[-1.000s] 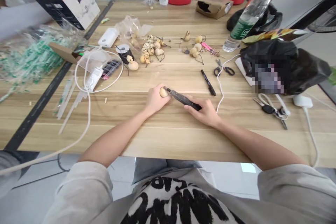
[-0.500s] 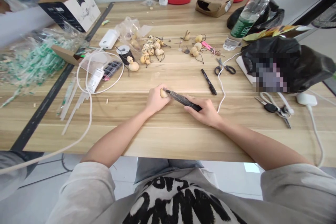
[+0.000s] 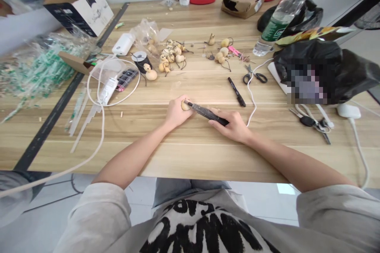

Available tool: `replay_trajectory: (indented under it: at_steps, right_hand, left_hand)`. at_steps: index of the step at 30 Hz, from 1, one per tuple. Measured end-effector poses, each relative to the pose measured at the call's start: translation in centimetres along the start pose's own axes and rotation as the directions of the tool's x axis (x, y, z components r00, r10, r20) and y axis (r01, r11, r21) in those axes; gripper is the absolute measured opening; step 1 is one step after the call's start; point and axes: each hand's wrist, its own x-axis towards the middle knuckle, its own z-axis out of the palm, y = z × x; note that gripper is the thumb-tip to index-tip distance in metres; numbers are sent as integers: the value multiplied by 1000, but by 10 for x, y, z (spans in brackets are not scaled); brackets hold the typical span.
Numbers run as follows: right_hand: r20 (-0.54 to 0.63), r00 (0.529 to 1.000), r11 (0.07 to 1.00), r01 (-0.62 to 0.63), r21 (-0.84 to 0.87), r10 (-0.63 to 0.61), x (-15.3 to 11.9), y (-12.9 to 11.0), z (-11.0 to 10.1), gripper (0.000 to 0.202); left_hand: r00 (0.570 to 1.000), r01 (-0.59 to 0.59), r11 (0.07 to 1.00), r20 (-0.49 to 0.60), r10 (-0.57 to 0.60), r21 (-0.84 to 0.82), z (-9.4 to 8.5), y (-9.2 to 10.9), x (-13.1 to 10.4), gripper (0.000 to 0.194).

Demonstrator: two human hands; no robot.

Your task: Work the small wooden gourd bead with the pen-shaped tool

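My left hand (image 3: 175, 113) is closed round a small pale gourd (image 3: 185, 106) near the middle of the table. In my right hand (image 3: 236, 127) is a long black tool (image 3: 204, 112) with a narrow tip; its exact kind is unclear. The tip meets the top of the gourd, and fingers partly hide both things. Farther back lies a cluster of small gourds (image 3: 170, 56) with dark cords. A black marker (image 3: 236, 92) lies beyond my right hand, near black-handled scissors (image 3: 254, 77).
A white cable (image 3: 102, 126) loops across the left side by a thread spool (image 3: 141, 61). At right stand a plastic bottle (image 3: 274, 27), a black bag (image 3: 314, 57) and keys (image 3: 308, 121). Green-and-white wrapped packets (image 3: 38, 69) and an open box (image 3: 86, 10) are at left.
Almost nothing differs. Both hands, the gourd and the tool keep the same place; the view has shifted very slightly.
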Motion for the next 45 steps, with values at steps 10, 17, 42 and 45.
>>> replay_trajectory:
  at_steps: [10, 17, 42, 45]
  right_hand:
    - [16, 1000, 1000, -22, 9, 22, 0, -1, -1, 38]
    - [32, 999, 1000, -21, 1, 20, -1, 0, -2, 36]
    - [12, 1000, 1000, -26, 0, 26, -1, 1, 0, 39]
    - [8, 1000, 1000, -21, 8, 21, -1, 1, 0, 39]
  left_hand:
    - [1000, 2, 1000, 13, -2, 4, 0, 1, -1, 15]
    - [1000, -8, 1000, 29, 8, 1, 0, 2, -1, 12]
    - [1000, -1, 1000, 16, 0, 19, 1, -1, -1, 16]
    - [1000, 1, 1000, 8, -1, 20, 0, 0, -1, 16]
